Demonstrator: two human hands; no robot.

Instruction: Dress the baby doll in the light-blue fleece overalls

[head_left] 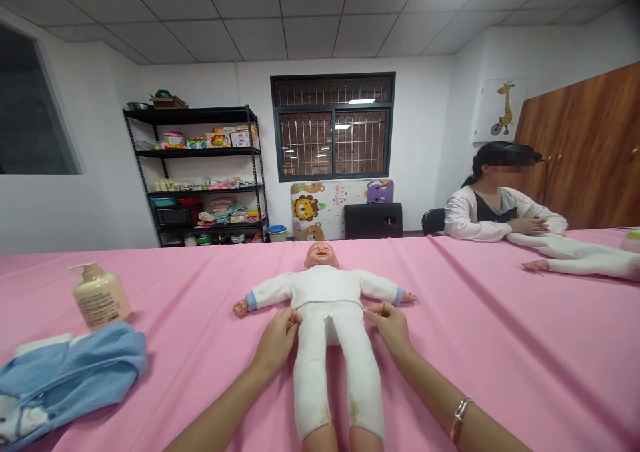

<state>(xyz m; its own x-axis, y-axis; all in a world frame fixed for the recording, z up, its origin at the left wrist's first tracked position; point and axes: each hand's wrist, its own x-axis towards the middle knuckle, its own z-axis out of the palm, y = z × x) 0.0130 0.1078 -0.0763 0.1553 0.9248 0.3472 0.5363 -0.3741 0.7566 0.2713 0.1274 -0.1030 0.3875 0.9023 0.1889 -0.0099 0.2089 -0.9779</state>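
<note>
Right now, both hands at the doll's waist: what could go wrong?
The left hand and right hand sit at the waist of the baby doll's white suit, so a hard tug might drag the creased pink table cover along. The upright pump bottle stands beyond the left hand; a wide arm sweep could tip it onto the blue cloth.

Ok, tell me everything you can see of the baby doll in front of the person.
The baby doll lies on its back on a pink cloth, head pointing away from the person, arms spread. Its head and hands look like smooth moulded vinyl. It wears a white long-sleeved top with blue cuffs and white trousers with yellowish stains low on the legs. Its lower legs run out of view at the bottom edge. The person's left hand and right hand are at its waist, fingertips at the hem of the top.
</note>
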